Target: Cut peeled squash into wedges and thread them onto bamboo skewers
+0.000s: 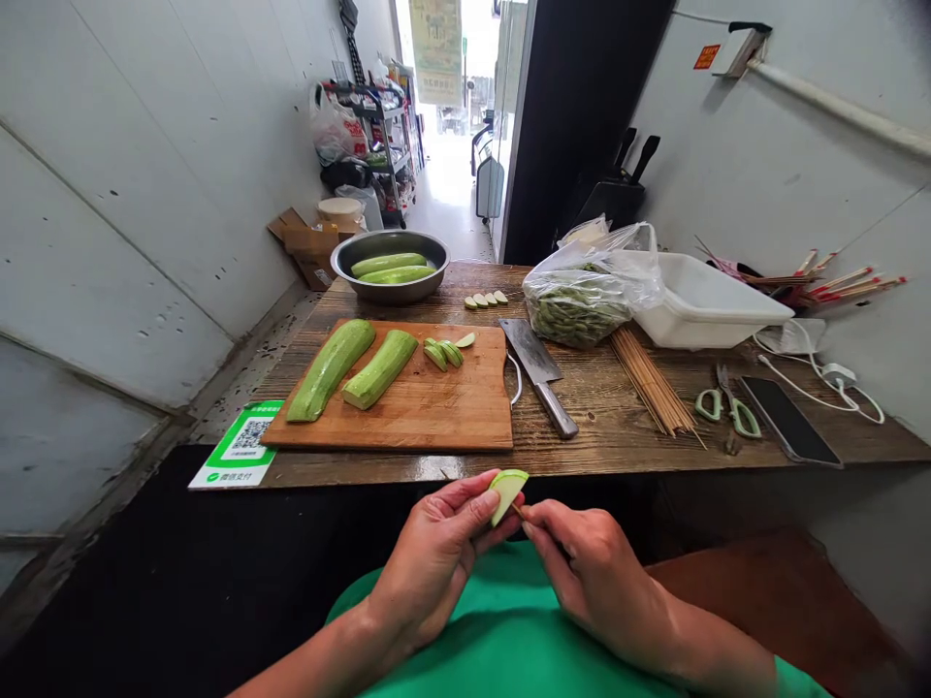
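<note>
My left hand (443, 553) pinches a half-round zucchini slice (507, 494) between thumb and fingers, just in front of the table's edge. In my right hand (593, 562) is a thin wooden skewer (518, 510), its end at the slice's lower right side; whether it has pierced the flesh I cannot tell. Most of the skewer is hidden by the fingers. On the wooden cutting board (451, 417) lie two large zucchini pieces (331, 371) and a few cut slices (443, 353). Several more slices (486, 301) sit in a row on the table behind the board.
Right of the board lies a cleaver (538, 373), then a bundle of skewers (651, 378), scissors (727, 402) and a phone (791, 420). Behind stand a metal bowl (338, 269) with zucchini, a plastic bag of green pods (578, 310) and a white tub (717, 310).
</note>
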The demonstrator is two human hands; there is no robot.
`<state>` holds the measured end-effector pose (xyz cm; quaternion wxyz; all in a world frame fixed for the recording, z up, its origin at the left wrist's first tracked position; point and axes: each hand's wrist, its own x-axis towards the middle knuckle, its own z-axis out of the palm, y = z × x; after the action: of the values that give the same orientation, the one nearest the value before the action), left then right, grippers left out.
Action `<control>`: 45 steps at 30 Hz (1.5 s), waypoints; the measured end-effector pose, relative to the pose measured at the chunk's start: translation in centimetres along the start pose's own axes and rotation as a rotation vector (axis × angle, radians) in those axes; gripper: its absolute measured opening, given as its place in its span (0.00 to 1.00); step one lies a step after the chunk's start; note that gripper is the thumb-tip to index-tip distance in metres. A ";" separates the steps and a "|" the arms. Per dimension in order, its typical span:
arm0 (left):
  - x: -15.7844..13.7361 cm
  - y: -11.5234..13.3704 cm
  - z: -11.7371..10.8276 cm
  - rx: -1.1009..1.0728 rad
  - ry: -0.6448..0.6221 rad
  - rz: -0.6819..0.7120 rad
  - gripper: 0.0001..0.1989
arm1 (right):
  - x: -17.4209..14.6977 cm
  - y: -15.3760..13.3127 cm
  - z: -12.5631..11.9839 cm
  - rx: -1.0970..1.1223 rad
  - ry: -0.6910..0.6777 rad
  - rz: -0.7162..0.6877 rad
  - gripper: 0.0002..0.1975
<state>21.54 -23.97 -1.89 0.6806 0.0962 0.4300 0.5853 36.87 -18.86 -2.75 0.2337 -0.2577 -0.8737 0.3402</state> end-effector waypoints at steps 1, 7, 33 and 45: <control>0.0 0.0 0.0 0.000 -0.004 0.001 0.13 | 0.0 0.0 0.0 0.000 0.000 0.001 0.08; 0.1 -0.1 -0.2 0.004 -0.016 0.021 0.12 | 0.2 0.2 0.3 -0.039 0.020 0.001 0.09; 1.9 1.7 -1.1 -0.002 0.067 0.097 0.11 | 0.9 1.1 1.1 0.025 0.115 -0.032 0.11; 5.0 3.8 -1.4 0.472 0.043 0.359 0.17 | 2.9 3.9 0.9 0.105 0.281 0.017 0.10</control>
<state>17.56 -18.99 -2.69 0.5159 0.3138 0.5445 0.5821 35.26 -15.07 -5.46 0.3639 -0.2973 -0.8112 0.3481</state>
